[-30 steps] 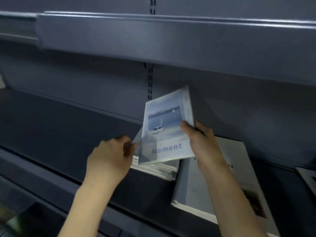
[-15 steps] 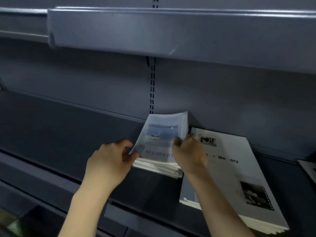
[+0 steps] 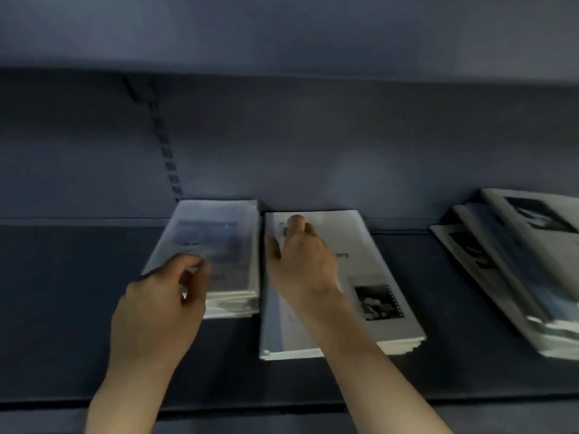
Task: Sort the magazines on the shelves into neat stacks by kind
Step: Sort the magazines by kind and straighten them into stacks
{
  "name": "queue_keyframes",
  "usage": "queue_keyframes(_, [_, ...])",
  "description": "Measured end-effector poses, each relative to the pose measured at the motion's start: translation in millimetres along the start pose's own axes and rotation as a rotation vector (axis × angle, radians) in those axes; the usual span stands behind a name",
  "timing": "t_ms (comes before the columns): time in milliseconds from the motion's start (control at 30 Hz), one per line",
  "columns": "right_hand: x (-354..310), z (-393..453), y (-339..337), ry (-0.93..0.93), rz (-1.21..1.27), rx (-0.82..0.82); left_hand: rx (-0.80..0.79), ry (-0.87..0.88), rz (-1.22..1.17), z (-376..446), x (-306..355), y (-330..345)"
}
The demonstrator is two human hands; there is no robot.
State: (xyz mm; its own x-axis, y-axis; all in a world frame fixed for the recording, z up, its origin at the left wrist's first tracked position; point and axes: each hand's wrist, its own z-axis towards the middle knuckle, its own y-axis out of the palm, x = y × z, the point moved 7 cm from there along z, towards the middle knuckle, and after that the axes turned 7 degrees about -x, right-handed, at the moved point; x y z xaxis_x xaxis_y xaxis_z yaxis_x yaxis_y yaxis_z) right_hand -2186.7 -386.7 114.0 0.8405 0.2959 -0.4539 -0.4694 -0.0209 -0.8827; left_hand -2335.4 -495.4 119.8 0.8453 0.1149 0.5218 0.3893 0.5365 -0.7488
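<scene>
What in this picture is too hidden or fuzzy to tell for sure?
- Blue stack, head view: motion blur makes the cover title unreadable; the left hand hides its near left corner.
- White stack: the right hand and forearm cover most of the cover's print.
- Right pile: cut off by the frame's right edge, so its extent is unknown.
- Whether the left hand's fingers touch the blue stack: blurred.

- I am at what looks like a shop display or a reading-room rack: a dark metal shelf (image 3: 78, 308) runs under both my hands.
- Behind my left hand (image 3: 156, 311) a slotted upright (image 3: 167, 151) climbs the back panel (the adjustable retail sort).
- Magazine stacks (image 3: 316, 308) lie in a row just past my fingers, flat.
</scene>
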Motion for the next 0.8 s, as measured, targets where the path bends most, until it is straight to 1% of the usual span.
queue_keyframes(67, [20, -9, -23, -0.036, -0.025, 0.041, -0.023, 0.084, -0.053, 5, 22, 20])
queue_keyframes(133, [46, -21, -46, -0.033, -0.09, 0.081, -0.087, 0.153, -0.105, 5, 48, 42])
queue_keyframes(233, [90, -42, -84, 0.012, -0.159, 0.163, -0.134, 0.231, -0.166, 2, 89, 67])
queue_keyframes(367, [146, -67, -131, 0.093, -0.229, 0.238, -0.193, 0.29, -0.213, -3, 136, 98])
queue_keyframes(433, [178, -78, -152, 0.154, -0.229, 0.242, -0.198, 0.33, -0.225, -8, 162, 110])
queue_keyframes(533, [227, -93, -177, 0.236, -0.19, 0.202, -0.196, 0.361, -0.239, -19, 204, 129])
queue_keyframes(633, [271, -104, -197, 0.251, -0.18, 0.197, -0.232, 0.377, -0.235, -31, 252, 155])
queue_keyframes(733, [312, -113, -215, 0.259, -0.172, 0.208, -0.269, 0.429, -0.208, -41, 306, 180])
queue_keyframes(800, [331, -114, -221, 0.248, -0.187, 0.209, -0.295, 0.425, -0.182, -38, 329, 191])
